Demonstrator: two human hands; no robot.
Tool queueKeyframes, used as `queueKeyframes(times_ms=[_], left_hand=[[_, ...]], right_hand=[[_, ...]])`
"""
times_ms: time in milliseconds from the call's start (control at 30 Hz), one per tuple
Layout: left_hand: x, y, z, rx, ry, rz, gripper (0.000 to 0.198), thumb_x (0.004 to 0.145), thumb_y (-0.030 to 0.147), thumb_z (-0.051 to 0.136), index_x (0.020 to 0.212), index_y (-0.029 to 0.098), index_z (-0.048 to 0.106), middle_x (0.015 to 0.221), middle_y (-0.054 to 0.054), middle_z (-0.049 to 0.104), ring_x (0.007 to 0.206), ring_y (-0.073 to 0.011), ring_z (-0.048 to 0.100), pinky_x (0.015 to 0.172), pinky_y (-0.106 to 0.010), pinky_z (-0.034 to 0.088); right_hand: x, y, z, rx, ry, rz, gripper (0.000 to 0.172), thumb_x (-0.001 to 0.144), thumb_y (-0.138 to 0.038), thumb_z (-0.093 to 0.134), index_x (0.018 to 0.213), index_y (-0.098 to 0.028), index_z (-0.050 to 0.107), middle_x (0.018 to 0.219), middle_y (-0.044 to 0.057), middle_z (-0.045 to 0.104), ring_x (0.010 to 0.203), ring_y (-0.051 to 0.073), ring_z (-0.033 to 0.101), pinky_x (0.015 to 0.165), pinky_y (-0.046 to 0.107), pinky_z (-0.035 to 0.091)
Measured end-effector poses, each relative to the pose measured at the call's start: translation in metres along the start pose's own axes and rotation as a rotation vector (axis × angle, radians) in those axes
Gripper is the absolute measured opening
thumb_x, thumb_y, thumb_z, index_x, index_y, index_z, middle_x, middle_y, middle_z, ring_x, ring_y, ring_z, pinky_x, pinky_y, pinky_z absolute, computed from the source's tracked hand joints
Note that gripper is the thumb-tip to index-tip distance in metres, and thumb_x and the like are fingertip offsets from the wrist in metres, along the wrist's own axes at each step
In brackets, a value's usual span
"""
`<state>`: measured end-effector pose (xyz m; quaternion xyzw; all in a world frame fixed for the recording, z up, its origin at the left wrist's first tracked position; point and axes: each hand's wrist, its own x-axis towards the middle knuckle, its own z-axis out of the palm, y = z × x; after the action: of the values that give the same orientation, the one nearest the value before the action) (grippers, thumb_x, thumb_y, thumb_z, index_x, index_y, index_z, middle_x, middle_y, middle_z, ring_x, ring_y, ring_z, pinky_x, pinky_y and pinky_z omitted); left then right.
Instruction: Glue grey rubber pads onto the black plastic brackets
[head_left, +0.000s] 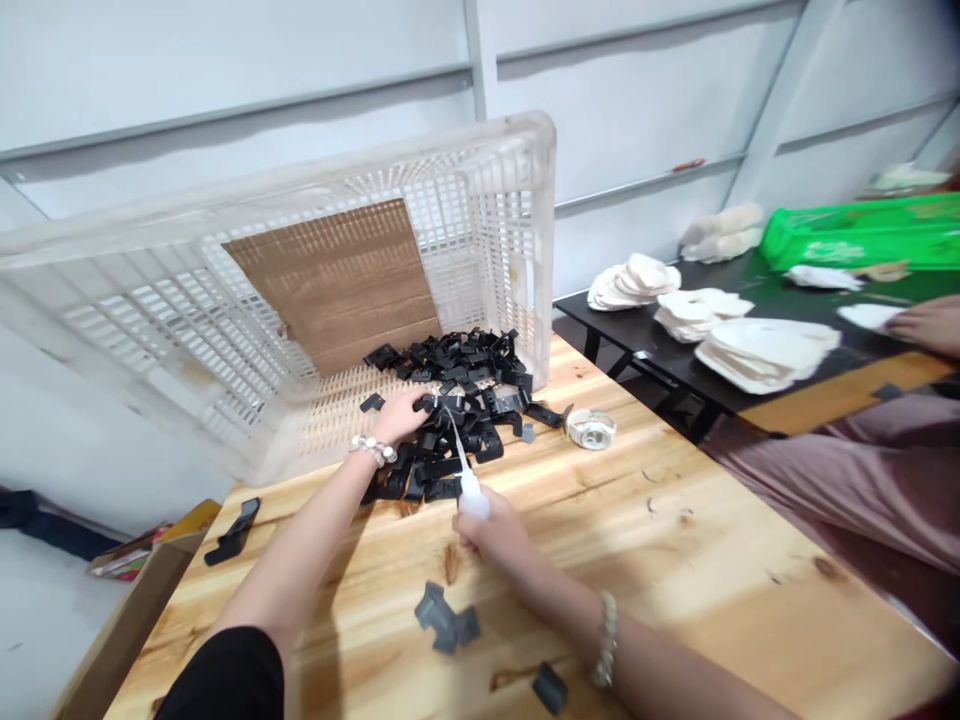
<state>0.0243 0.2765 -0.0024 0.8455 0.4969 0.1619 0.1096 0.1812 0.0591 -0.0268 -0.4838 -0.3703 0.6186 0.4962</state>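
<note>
Left hand (397,415) lies on black plastic clips (457,440), its grip unclear; right hand (499,530) clenches a white squeeze bottle (472,497) beside them.

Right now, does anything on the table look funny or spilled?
The white plastic crate is tipped over on the wooden table, and black plastic pieces lie spilled from it in a messy heap.

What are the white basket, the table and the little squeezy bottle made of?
The basket looks like stiff white plastic, a bit cloudy, molded into a grid of holes. The table looks like pale wood with a smooth, light shine; you can see grain lines and dark knots. The bottle is probably soft white plastic, dull and cloudy, with a thin pointed nozzle.
</note>
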Motion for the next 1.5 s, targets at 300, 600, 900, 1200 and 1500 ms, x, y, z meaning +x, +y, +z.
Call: queueKeyframes(times_ms=[300, 600, 900, 1200, 1500], left_hand=[[-0.071, 0.045, 0.004, -0.128, -0.108, 0.206, 0.045, 0.090, 0.030, 0.047, 0.134, 0.023, 0.056, 0.140, -0.005, 0.058, 0.129, -0.0221, 0.053, 0.113, -0.037, 0.038], [-0.181, 0.071, -0.013, -0.048, 0.047, 0.105, 0.042, 0.091, 0.036, 0.049, 0.132, 0.027, 0.056, 0.142, -0.008, 0.052, 0.135, -0.0287, 0.041, 0.117, -0.051, 0.024], [-0.245, 0.092, 0.005, -0.165, -0.087, 0.077, 0.020, 0.089, 0.018, 0.052, 0.101, 0.021, 0.068, 0.113, -0.007, 0.061, 0.109, -0.0240, 0.053, 0.098, -0.041, 0.043], [-0.245, 0.091, 0.009, -0.384, 0.054, 0.001, 0.012, 0.092, 0.022, 0.053, 0.088, 0.019, 0.064, 0.094, -0.004, 0.068, 0.093, -0.0189, 0.061, 0.087, -0.033, 0.046], [-0.250, 0.086, 0.012, -0.274, 0.134, -0.008, 0.021, 0.096, 0.022, 0.046, 0.108, 0.020, 0.063, 0.105, -0.006, 0.069, 0.100, -0.0216, 0.063, 0.095, -0.041, 0.044]], right_hand=[[0.005, 0.007, -0.004, 0.029, -0.040, -0.046, 0.017, 0.059, -0.020, 0.061, 0.071, -0.019, 0.048, 0.049, -0.007, 0.052, 0.046, 0.009, 0.047, 0.048, 0.022, 0.036], [-0.004, -0.023, -0.026, 0.050, -0.004, -0.162, 0.024, 0.063, -0.027, 0.066, 0.077, -0.020, 0.048, 0.056, -0.006, 0.053, 0.051, 0.007, 0.048, 0.051, 0.021, 0.037], [-0.011, -0.006, -0.013, -0.232, -0.221, -0.108, 0.029, 0.063, -0.032, 0.072, 0.072, -0.020, 0.048, 0.059, -0.005, 0.053, 0.051, 0.009, 0.045, 0.052, 0.025, 0.037], [-0.031, 0.005, -0.005, -0.503, -0.348, -0.215, 0.013, 0.069, -0.026, 0.070, 0.075, -0.018, 0.061, 0.070, -0.003, 0.058, 0.067, 0.013, 0.048, 0.064, 0.027, 0.038], [-0.025, 0.009, -0.004, -0.388, -0.182, -0.220, 0.016, 0.073, -0.028, 0.067, 0.080, -0.019, 0.056, 0.081, 0.002, 0.063, 0.075, 0.016, 0.058, 0.074, 0.032, 0.047]])
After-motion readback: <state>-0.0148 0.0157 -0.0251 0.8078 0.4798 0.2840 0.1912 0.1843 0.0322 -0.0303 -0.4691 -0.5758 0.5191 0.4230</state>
